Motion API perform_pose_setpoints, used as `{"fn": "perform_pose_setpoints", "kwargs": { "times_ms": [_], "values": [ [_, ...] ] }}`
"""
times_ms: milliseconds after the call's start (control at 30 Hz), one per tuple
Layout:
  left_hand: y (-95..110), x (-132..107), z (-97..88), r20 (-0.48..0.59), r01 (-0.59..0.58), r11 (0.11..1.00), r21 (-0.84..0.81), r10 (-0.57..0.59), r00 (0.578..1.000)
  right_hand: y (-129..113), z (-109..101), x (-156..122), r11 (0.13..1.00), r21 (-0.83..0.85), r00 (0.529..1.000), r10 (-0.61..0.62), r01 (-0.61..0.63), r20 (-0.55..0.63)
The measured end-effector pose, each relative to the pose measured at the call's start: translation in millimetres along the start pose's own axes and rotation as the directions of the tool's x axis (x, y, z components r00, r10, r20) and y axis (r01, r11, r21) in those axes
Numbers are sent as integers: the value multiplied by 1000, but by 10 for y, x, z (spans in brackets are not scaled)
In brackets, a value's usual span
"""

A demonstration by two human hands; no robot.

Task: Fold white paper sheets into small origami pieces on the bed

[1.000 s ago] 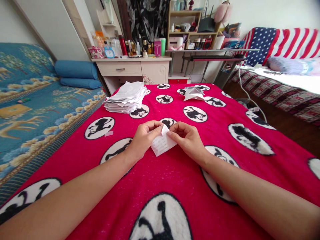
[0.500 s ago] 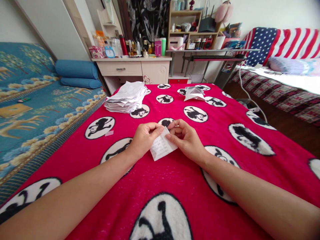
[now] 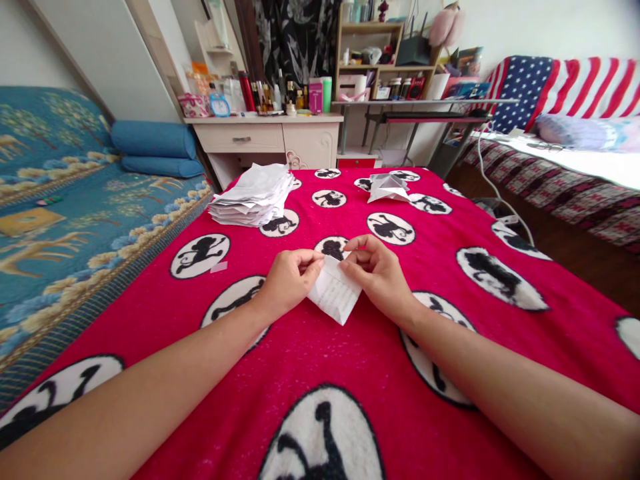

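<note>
A small folded sheet of paper (image 3: 336, 293), white with faint print, is held just above the red blanket (image 3: 300, 373). My left hand (image 3: 291, 277) pinches its upper left edge between thumb and fingers. At the upper right edge, my right hand (image 3: 373, 270) is closed on the same paper, thumb on top and index finger behind. One pointed corner hangs toward me. The fingertips behind the paper are partly hidden.
A stack of paper sheets (image 3: 253, 193) lies at the far left of the blanket. Folded paper shapes (image 3: 387, 188) sit at the far right. A small pale scrap (image 3: 219, 267) rests left of my hands. Beyond stand a dresser (image 3: 260, 137) and a desk (image 3: 425, 103).
The folded paper has turned between my hands, so its lower corner has swung to the right. My right hand has shifted slightly up and my fingers have changed their hold.
</note>
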State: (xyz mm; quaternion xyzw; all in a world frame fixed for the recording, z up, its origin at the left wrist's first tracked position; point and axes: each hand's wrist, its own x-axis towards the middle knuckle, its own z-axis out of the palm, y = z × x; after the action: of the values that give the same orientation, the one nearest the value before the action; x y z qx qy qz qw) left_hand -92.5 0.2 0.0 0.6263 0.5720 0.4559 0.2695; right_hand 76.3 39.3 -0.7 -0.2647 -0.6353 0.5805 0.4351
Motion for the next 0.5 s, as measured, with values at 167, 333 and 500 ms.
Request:
{"fn": "perform_pose_setpoints", "kwargs": {
  "times_ms": [167,333,500],
  "values": [
    [10,1,7,3,44,998,-37,-44,999,-8,-1,4,1000,2,1000,10,-10,-18],
    [1,2,13,16,75,995,-68,-75,997,-9,1,-1,1000,-7,999,20,-20,-25],
    [-66,2,18,13,21,997,-73,-20,1000,3,-29,14,999,30,998,44,-43,-41]
  ]
}}
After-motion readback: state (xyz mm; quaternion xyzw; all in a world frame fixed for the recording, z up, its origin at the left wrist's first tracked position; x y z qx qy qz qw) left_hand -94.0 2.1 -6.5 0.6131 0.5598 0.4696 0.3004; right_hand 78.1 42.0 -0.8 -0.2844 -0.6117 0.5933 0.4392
